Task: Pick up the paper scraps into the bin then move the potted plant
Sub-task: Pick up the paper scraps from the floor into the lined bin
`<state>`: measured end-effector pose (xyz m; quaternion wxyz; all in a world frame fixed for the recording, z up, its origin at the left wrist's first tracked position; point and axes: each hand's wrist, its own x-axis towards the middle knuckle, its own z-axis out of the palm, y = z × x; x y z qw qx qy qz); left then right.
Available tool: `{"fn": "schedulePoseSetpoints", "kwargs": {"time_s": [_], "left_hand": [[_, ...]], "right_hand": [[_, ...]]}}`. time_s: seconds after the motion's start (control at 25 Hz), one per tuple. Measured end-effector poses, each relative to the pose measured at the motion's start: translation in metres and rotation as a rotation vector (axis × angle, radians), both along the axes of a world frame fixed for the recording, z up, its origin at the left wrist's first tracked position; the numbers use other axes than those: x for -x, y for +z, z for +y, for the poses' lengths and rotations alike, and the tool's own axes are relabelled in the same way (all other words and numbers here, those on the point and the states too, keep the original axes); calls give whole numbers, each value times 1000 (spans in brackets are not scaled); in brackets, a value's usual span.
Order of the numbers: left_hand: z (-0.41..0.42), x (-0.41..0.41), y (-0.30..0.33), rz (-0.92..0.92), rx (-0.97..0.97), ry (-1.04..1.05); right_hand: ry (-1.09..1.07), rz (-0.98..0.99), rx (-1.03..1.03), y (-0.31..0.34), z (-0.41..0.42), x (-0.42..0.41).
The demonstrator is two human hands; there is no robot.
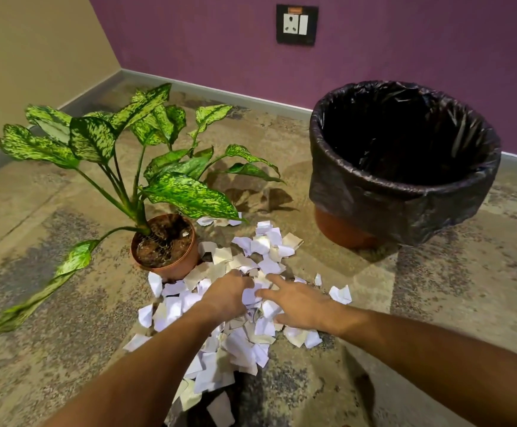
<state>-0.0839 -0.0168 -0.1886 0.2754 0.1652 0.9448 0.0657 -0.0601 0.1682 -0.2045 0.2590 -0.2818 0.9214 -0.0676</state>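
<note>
Pretty much at the very start here. The paper scraps [245, 291] are all over the floor [436, 303], a big loose pile running from right beside the potted plant [164, 241] down toward the bottom of the view, with a few strays off to the right and a couple tucked behind the pot under a leaf. One small bit looks like it landed on the soil too.

Both hands are down in the middle of the pile. The left hand [228, 295] has its fingers curled down into the scraps, looks like it's gathering a bunch, though I can't see how much it's got. The right hand [294, 303] is spread flat over the paper, fingers apart, pushing scraps toward the other hand.

The bin [405, 167], with a black bag lining it, sits off to the right, well apart from the pile. Inside it's just dark, can't tell if anything's in there.

So I'd say: nothing clearly binned, lots of handfuls left, and the plant hasn't been dealt with at all.
</note>
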Motion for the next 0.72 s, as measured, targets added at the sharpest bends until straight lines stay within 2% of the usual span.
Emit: {"fn": "schedulePoseSetpoints", "kwargs": {"time_s": [0.16, 0.36, 0.72], "left_hand": [[5, 6, 6, 42, -54, 21], [9, 19, 17, 120, -223, 153], [25, 40, 44, 319, -496, 421]], "right_hand": [[50, 97, -16, 3, 0, 3], [-1, 170, -12, 16, 18, 21], [-189, 255, 54, 94, 33, 47]]}}
